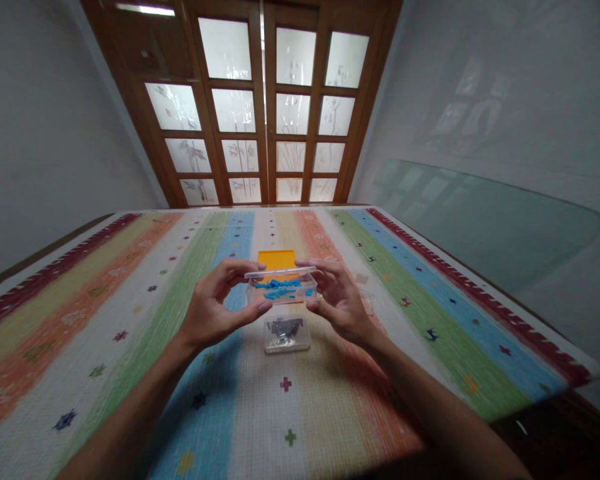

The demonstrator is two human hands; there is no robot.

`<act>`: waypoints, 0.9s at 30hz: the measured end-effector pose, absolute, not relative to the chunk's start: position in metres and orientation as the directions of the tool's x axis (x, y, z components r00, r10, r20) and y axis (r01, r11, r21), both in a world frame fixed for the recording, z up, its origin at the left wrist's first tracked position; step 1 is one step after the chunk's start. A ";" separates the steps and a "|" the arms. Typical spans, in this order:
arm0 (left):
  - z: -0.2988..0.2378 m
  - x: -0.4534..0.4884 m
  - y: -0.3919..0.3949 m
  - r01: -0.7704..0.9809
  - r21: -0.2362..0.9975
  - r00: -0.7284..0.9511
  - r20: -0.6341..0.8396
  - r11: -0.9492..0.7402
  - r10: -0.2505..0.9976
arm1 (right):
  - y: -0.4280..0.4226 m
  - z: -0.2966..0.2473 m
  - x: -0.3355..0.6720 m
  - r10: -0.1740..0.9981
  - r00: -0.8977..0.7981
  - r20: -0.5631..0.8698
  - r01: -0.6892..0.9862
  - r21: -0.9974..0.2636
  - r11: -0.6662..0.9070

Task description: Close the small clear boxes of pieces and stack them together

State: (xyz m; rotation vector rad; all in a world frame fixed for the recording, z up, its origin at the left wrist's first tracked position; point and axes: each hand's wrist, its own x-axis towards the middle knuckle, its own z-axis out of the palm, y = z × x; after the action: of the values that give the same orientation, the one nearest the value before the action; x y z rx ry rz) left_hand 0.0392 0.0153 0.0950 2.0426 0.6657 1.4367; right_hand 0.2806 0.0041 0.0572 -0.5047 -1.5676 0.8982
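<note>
Grip: left hand (213,301) and right hand (344,300) grasping clear box (281,273) at opposite ends. Probably light, stiff, slick; ends suit holding.

Dim room, backlit. Main light: frosted glass panes (233,110) in the wooden double door (271,107), near white, some blown out, etched patterns washed faint. Bright strip (145,9) top left. Left wall (45,100) flat grey; right wall (505,80) glossy, mirrors panes. Soft shadows on the striped tablecloth (260,413), near side of left hand (213,303) and right hand (343,300); both forearms (433,393) darkish. Glare on lower clear box (287,333). Held clear box (283,287) and its blue pieces (280,285) soft, fine detail lost. Wide-angle stretch at edges, corners darkened, lower right murkiest.
</note>
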 end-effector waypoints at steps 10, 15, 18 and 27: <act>0.094 0.039 0.015 0.090 0.655 0.295 0.702 -0.750 0.649 | 0.003 0.059 0.282 0.698 -0.203 0.687 -0.106 -0.724 0.681; 0.093 0.039 0.014 0.091 0.655 0.288 0.704 -0.750 0.649 | 0.003 0.061 0.289 0.668 -0.317 0.673 0.014 -0.701 0.713; 0.092 0.040 0.014 0.093 0.656 0.291 0.702 -0.749 0.650 | 0.003 0.064 0.294 0.632 -0.380 0.675 0.037 -0.672 0.740; 0.090 0.040 0.014 0.090 0.663 0.285 0.698 -0.743 0.657 | 0.004 0.066 0.296 0.602 -0.409 0.686 0.037 -0.647 0.762</act>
State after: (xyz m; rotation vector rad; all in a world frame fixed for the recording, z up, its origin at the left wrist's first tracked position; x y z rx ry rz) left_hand 0.0404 0.0143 0.0897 2.0538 0.6674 1.4753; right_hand 0.2958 0.0040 0.0665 -0.4875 -1.9099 0.6755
